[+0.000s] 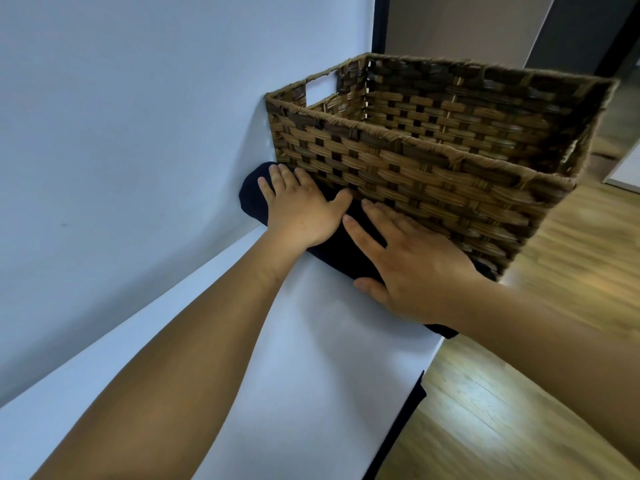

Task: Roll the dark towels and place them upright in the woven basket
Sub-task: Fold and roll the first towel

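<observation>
Head view: I see the left hand and right hand flat, fingers straight, pressing the rolled towel on the desk, touching the basket. Rolling looks done; next I'd grip it and stand it inside.

Both hands — left hand and right hand — press flat on a dark towel, seemingly rolled, lying on the white table against the woven basket.
</observation>
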`<move>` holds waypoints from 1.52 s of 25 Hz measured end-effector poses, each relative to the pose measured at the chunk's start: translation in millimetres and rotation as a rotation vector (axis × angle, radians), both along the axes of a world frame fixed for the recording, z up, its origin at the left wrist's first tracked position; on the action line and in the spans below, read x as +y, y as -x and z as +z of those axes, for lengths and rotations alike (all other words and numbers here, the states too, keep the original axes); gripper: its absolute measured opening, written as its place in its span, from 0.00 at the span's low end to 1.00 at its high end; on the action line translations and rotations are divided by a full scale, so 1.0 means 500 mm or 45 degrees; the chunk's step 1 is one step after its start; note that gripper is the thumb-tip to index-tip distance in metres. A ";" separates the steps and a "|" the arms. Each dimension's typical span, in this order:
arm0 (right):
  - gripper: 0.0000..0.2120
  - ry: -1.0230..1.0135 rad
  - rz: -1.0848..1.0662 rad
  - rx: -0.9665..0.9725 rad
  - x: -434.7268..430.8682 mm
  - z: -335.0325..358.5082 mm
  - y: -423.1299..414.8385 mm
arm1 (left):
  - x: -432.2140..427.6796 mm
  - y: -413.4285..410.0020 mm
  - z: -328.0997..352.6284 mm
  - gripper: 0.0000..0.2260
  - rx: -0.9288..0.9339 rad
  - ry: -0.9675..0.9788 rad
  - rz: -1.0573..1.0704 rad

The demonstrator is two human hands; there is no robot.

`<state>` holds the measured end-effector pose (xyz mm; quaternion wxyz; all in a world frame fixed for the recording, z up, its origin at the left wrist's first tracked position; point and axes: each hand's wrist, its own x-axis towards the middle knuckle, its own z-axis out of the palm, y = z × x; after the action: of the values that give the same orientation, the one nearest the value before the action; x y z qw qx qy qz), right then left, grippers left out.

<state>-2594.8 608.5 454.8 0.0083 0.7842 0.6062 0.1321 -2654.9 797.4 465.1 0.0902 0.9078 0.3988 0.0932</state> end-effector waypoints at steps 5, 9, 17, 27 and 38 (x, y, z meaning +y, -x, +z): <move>0.32 -0.015 0.026 -0.145 -0.118 -0.012 0.006 | 0.001 0.007 -0.005 0.43 -0.012 -0.012 -0.015; 0.30 -0.041 -0.050 -0.158 -0.178 -0.039 0.015 | -0.010 0.008 -0.004 0.39 -0.037 -0.049 -0.012; 0.32 -0.069 -0.067 -0.166 -0.176 -0.046 0.025 | -0.221 0.028 -0.033 0.30 -0.207 -0.071 -0.332; 0.37 -0.225 0.072 0.040 -0.278 -0.065 0.000 | -0.223 0.010 -0.026 0.26 -0.153 -0.045 -0.244; 0.22 0.361 0.013 0.928 -0.432 -0.249 0.023 | -0.667 0.092 -0.202 0.26 0.167 -0.046 -0.444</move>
<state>-2606.1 392.3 330.1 -0.0999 0.7677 0.5856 -0.2403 -2700.9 464.1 364.2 0.0624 0.9688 0.2386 0.0240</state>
